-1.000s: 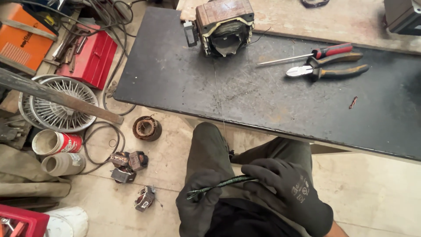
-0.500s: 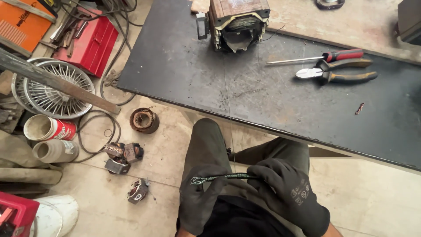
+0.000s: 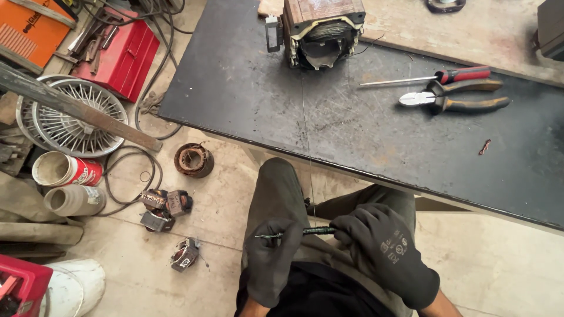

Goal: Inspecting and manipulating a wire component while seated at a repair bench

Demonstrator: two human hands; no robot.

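A dark steel worktable [image 3: 247, 88] was seen to span the upper part of the view, and a motor stator with copper windings [image 3: 320, 32] was stood near its far edge. To the right on the table, side-cutting pliers [image 3: 455, 100] were laid just beside a red-handled screwdriver [image 3: 435, 76]. On the floor to the left, a wire fan guard [image 3: 73, 117] was crossed by a rusty bar [image 3: 76, 105], with a red toolbox [image 3: 120, 56] behind it. Over the lap, the gloved right hand [image 3: 382, 252] was closed around one end of a thin rod wound with dark wire [image 3: 299, 233], while the gloved left hand [image 3: 270, 258] was clamped on its other end. A fine wire strand [image 3: 305, 135] was stretched from the stator down to the rod.
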